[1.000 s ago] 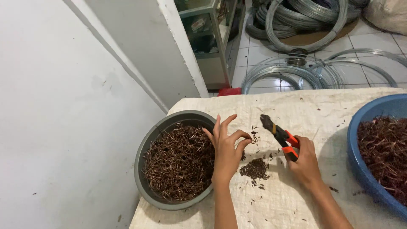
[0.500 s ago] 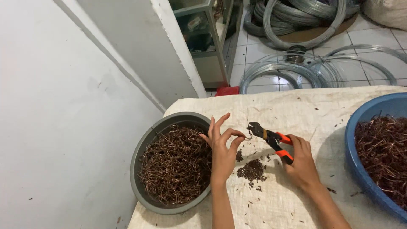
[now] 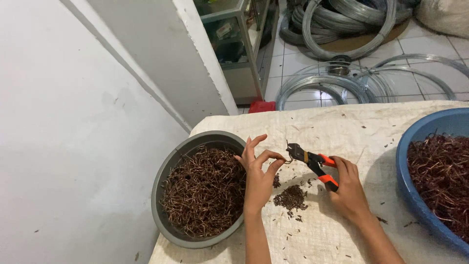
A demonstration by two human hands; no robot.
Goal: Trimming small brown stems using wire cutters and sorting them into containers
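Lower left of centre: a grey basin (image 3: 168,195) sits on the cloth-covered counter (image 3: 342,127), filled with tangled brown wire hooks (image 3: 205,193). Just right of it, the left hand (image 3: 256,173) is raised over the basin's rim, thumb and forefinger pinched on a small bent wire piece (image 3: 288,157), other fingers spread. At frame centre, the cutter (image 3: 312,164) with orange handles meets that piece at its tip. A small pile of clippings (image 3: 291,198) lies below. The right hand (image 3: 349,193) has its grip wrapped around the handles. At right edge, a blue basin (image 3: 415,142) holds more brown wire (image 3: 439,171).
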